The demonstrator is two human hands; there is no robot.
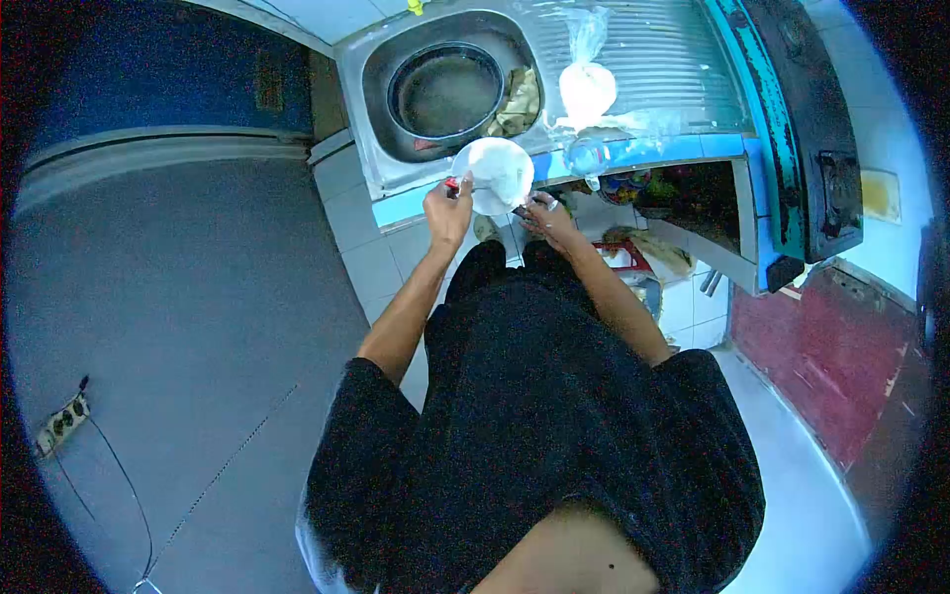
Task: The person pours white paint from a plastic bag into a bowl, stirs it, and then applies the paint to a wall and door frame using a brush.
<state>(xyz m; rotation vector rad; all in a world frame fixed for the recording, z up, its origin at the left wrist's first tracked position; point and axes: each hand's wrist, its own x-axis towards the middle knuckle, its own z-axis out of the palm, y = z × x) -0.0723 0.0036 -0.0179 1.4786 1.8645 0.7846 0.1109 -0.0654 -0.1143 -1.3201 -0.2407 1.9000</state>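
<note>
My left hand [447, 206] grips a small red-handled tool [453, 183] against the left edge of a white bowl [495, 173], which sits at the front edge of the steel sink unit [683, 59]. At the bowl's lower right, my right hand [547, 218] has its fingers closed around a small dark object that I cannot make out. Both hands are level with the blue counter edge [406, 206].
A dark round pan [445, 91] and a crumpled cloth [519, 103] lie in the sink basin. Tied plastic bags [586, 84] rest on the drainboard. A black stove [816, 119] stands at right, with cluttered shelves [683, 193] below. A power strip [61, 423] lies on the floor.
</note>
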